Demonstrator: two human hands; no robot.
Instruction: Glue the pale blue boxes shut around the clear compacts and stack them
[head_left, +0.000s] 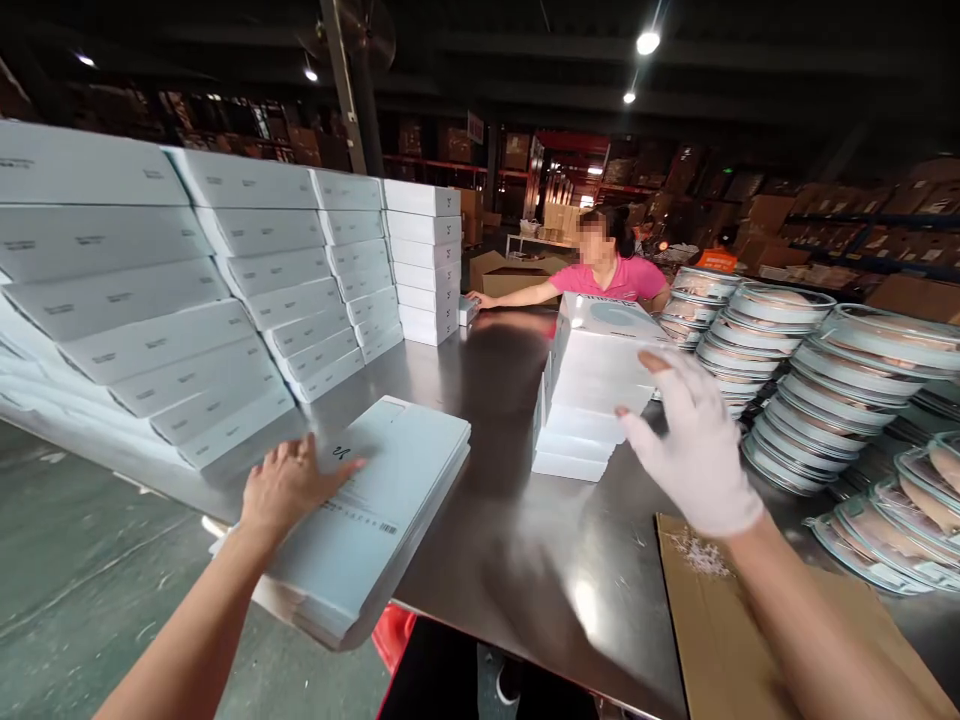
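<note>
White box stack (375, 500) lies half over near counter (495, 400) edge, my left hand (289, 485) pressing flat on top. My gloved right hand (694, 450) open, empty, near second box pile (592, 390). I judge many boxes stacked (187, 290) left already; plastic-lidded trays (825, 400) right remain.

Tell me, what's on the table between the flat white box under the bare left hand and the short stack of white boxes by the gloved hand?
Only bare steel table lies between the flat white box and the short stack, in the head view.

flat white boxes (375, 500) stacked, overhanging the steel table's (495, 400) near edge.
</note>
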